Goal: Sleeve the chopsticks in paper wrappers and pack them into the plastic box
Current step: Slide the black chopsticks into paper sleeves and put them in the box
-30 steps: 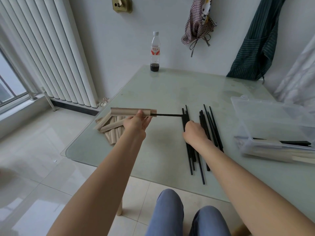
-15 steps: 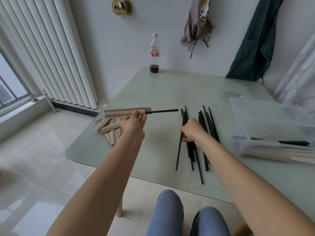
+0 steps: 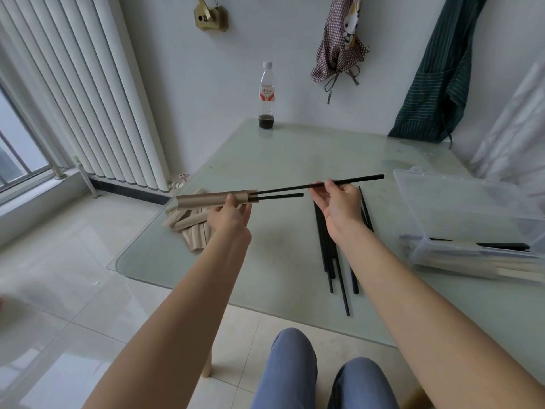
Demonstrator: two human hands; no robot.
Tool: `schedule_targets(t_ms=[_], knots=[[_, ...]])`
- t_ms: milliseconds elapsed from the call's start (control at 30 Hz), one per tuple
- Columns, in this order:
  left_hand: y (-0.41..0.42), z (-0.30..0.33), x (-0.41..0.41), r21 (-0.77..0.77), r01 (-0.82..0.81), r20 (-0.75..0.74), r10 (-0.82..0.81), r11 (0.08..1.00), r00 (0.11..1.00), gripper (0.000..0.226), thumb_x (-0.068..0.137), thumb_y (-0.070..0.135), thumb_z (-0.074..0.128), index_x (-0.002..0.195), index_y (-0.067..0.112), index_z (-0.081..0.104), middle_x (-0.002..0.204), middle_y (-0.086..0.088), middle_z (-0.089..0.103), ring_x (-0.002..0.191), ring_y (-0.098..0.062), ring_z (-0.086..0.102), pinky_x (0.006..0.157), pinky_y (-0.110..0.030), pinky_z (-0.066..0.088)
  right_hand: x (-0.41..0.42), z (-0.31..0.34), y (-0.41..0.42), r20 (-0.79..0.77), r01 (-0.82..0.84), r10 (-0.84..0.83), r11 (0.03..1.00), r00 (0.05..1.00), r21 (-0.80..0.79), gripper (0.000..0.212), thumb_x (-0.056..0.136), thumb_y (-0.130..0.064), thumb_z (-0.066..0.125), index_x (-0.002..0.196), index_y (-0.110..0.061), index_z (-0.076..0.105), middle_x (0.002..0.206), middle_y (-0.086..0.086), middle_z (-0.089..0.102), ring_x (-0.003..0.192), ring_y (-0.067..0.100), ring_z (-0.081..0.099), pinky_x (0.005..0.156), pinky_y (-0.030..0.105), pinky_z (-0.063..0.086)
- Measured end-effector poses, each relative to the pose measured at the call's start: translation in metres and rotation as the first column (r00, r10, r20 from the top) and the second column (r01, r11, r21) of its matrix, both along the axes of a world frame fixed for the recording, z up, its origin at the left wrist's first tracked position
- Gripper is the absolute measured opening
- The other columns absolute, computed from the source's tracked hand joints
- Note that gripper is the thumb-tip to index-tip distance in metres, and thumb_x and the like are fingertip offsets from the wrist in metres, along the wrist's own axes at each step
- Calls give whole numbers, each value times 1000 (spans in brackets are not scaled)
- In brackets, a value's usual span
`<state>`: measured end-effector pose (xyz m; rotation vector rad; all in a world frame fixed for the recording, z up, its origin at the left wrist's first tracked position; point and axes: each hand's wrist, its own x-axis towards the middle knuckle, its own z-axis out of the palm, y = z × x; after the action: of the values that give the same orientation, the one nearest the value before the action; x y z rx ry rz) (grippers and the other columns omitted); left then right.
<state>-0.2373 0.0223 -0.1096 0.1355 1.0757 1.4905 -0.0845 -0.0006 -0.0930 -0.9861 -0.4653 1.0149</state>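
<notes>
My left hand (image 3: 228,215) grips a tan paper wrapper (image 3: 206,199) held level above the table's left side. One black chopstick (image 3: 283,196) sticks out of the wrapper's right end. My right hand (image 3: 339,203) pinches a second black chopstick (image 3: 365,179), whose tip sits at the wrapper's mouth. Several loose black chopsticks (image 3: 336,261) lie on the glass table (image 3: 265,160) below my right hand. A pile of empty wrappers (image 3: 191,231) lies near the table's left edge. The clear plastic box (image 3: 460,211) stands at the right, lid up, with sleeved chopsticks inside.
A plastic bottle (image 3: 267,95) with dark liquid stands at the table's far edge. A white radiator (image 3: 88,93) lines the left wall. Aprons (image 3: 339,45) hang on the back wall. My knees (image 3: 324,376) are under the table's near edge.
My right hand has picked a chopstick from the loose pile and lifted it to the wrapper's mouth. My left hand holds the wrapper with the first chopstick in much the same place.
</notes>
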Motion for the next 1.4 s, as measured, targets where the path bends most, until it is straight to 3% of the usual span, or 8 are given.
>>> schedule_targets(t_ms=[100,400,600,800,1000,1167,1300,1400], knots=[[0,1,0,0,25,28,-25,1000,999,11,94,9,55,102,5,49,82,-4,58,69,-16,63,83,-30,56,-2,-2,1,22,54,-54,998,998,-10,19,97,1,40,80,-5,45,76,11,57,72,17,62,80,33,56],[-3,6,9,34,75,60,-77,997,995,10,93,7,56,85,4,50,84,-7,59,75,-22,64,87,-32,54,-7,1,-5,53,55,-54,998,997,-7,20,95,2,47,77,-6,48,76,11,60,71,17,64,81,32,56],[-6,14,11,80,109,50,-114,991,992,11,92,6,57,84,4,50,85,-6,60,75,-20,65,84,-32,56,-6,9,-13,289,49,7,981,957,-187,14,91,-14,61,78,-11,57,75,0,64,41,7,61,43,16,48],[-8,18,15,124,123,34,-128,985,991,9,92,8,58,98,2,54,87,-5,61,79,-20,66,81,-30,57,-8,13,-13,317,16,89,950,944,-313,17,87,-18,65,72,-11,61,66,-2,63,30,2,48,36,14,35],[-7,21,10,124,103,-9,-102,987,995,11,94,7,55,101,0,52,95,-10,63,91,-25,65,77,-29,59,7,6,-11,351,167,-44,931,935,-326,29,88,-21,65,66,-12,49,58,1,46,44,11,39,39,19,34],[-11,22,14,122,92,13,-95,988,995,9,94,5,54,85,3,51,93,-11,63,89,-26,64,87,-33,55,15,1,-11,182,236,-196,943,964,-234,17,89,-4,59,97,-11,45,78,7,55,55,10,51,40,16,41],[-15,24,23,124,119,25,-123,985,992,17,92,6,57,108,1,55,91,-7,62,84,-24,65,81,-30,58,9,4,-13,221,222,-177,955,959,-199,12,90,-7,59,97,-13,51,74,-2,57,58,6,55,47,15,43],[-12,27,23,135,110,13,-112,985,994,15,92,6,57,107,0,55,88,-6,62,87,-26,65,87,-31,55,14,5,-13,239,226,-178,955,955,-191,9,94,-10,54,101,-11,60,78,1,61,59,4,54,45,13,42]])
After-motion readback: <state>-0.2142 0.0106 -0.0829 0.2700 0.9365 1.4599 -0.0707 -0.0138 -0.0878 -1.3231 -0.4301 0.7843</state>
